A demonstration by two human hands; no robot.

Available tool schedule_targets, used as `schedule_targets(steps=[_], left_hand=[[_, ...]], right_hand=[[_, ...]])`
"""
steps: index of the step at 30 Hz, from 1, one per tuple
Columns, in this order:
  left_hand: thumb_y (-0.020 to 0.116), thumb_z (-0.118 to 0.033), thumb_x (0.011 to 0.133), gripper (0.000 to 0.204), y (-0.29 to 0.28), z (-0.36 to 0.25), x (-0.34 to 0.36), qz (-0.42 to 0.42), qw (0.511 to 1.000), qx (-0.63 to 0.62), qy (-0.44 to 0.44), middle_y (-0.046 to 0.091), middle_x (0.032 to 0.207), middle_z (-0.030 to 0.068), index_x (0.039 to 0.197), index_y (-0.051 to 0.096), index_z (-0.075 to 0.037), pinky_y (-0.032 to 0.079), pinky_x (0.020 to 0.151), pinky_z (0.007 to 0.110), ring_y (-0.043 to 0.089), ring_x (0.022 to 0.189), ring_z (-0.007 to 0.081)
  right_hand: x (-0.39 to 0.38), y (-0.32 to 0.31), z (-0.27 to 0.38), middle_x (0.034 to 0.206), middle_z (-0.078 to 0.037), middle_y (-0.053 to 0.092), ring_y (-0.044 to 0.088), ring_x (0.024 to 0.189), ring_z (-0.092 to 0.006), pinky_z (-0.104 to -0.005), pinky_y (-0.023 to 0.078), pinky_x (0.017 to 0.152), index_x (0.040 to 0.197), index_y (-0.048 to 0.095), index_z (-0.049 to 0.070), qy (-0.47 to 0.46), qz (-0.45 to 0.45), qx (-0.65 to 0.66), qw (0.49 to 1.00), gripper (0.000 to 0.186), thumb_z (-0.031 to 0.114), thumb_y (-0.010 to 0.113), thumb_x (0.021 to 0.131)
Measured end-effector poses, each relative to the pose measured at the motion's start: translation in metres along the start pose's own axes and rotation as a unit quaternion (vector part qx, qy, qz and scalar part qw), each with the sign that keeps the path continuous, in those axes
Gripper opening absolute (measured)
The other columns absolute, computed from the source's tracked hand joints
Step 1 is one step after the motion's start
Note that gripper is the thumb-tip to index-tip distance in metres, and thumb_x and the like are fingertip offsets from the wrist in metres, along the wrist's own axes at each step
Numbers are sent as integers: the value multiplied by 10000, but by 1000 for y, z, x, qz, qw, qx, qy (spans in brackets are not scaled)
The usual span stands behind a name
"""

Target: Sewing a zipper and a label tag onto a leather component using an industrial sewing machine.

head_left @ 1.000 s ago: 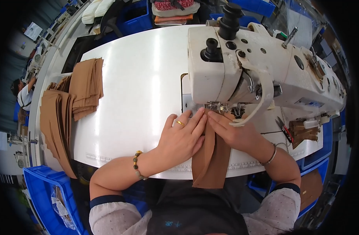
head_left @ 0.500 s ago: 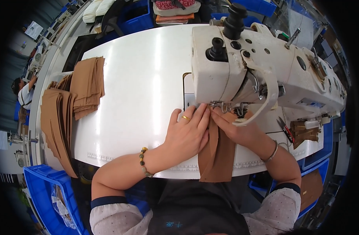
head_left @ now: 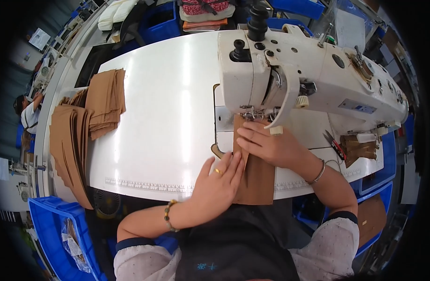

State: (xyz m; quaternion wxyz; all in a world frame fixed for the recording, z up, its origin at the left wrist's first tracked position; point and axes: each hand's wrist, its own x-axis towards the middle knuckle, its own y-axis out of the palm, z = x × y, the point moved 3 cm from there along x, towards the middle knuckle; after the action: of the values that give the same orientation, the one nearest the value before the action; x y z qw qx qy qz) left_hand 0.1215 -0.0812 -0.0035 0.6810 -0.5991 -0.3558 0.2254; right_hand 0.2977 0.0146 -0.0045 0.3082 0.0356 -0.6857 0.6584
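nearest me, the loose end of the brown cloth strip [head_left: 261, 182] reaches past the near edge of the white table [head_left: 154, 122], in front of the dark apron [head_left: 233, 239]. i judge it light and limp but closely woven, unlikely to tear, quick to skew or crease if pushed. a lengthwise fold shows in it, so i'd steady it there with flat fingertips and leave the hanging end slack.

the left hand [head_left: 218, 183] lays straight fingers on the strip's left side; i cannot tell whether its thumb pinches underneath. further on, the right hand [head_left: 269, 147] is spread, fingers extended over the cloth, pressing rather than grasping, as i read it. the strip's far end meets the presser foot [head_left: 254, 114] under the sewing machine [head_left: 243, 84]; i'd keep fingertips clear of that metal.
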Motion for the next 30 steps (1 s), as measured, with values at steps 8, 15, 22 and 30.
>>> schedule_targets(steps=[8, 15, 22, 30], left_hand=[[610, -120, 856, 444, -4, -46, -62, -47, 997, -59, 1, 664, 1356, 184, 1263, 688, 38, 502, 1006, 399, 643, 1207, 280], [691, -98, 841, 357, 3, -49, -69, -101, 993, -64, 11, 721, 1269, 124, 1186, 737, -19, 524, 969, 356, 666, 1158, 220], [669, -86, 833, 366, -2, -37, -60, -131, 981, -143, 17, 723, 1253, 111, 1186, 730, -13, 531, 968, 372, 665, 1119, 242], [726, -269, 894, 501, 16, 27, 25, -58, 997, -49, 13, 634, 1387, 108, 1314, 639, -10, 497, 1014, 419, 589, 1222, 302]], right_hand=[[-31, -7, 75, 1125, -174, 704, 690, 1079, -296, -420, 561, 985, 1000, 689, -32, -77, 31, 52, 995, 247, 133, 650, 820], [-56, -12, 125, 1265, -156, 693, 664, 1214, -301, -408, 529, 1041, 1125, 706, -7, 95, -10, 77, 992, 256, 113, 658, 904], [-69, -2, 125, 1223, -116, 723, 693, 1181, -256, -381, 557, 996, 1044, 734, 16, 86, -43, 35, 995, 193, 112, 708, 878], [-73, 4, 125, 1187, -73, 744, 715, 1132, -220, -335, 563, 964, 951, 749, 71, 64, -109, 1, 992, 85, 106, 730, 877]])
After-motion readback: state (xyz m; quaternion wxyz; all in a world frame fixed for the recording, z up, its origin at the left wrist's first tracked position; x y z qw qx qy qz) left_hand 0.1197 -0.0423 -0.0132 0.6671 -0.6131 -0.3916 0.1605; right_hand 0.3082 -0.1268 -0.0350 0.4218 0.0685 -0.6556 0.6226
